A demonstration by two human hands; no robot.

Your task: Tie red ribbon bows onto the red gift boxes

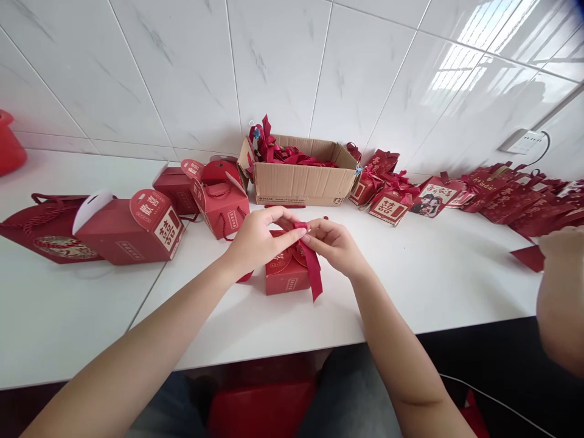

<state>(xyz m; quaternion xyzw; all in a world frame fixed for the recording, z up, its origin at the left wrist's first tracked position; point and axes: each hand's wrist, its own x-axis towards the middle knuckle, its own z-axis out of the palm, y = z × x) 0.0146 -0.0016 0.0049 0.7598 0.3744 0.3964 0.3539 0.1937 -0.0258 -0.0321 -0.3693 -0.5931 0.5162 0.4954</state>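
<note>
A small red gift box [288, 275] stands upright on the white table, in front of a cardboard box. A dark red ribbon [312, 267] runs over its top, and one end hangs down its right side. My left hand [262, 237] pinches the ribbon above the box, thumb and fingers together. From the right, my right hand [335, 244] grips the same ribbon between thumb and fingers, its tips touching those of my left hand. The fingers partly hide the ribbon's loop.
The cardboard box [303, 182] holds red ribbons. Red boxes [130, 231] stand at the left, with another [223, 204] nearer. Decorated boxes [389, 204] and red bags [502, 194] line the right back. Another person's arm [561, 298] reaches in at the right edge.
</note>
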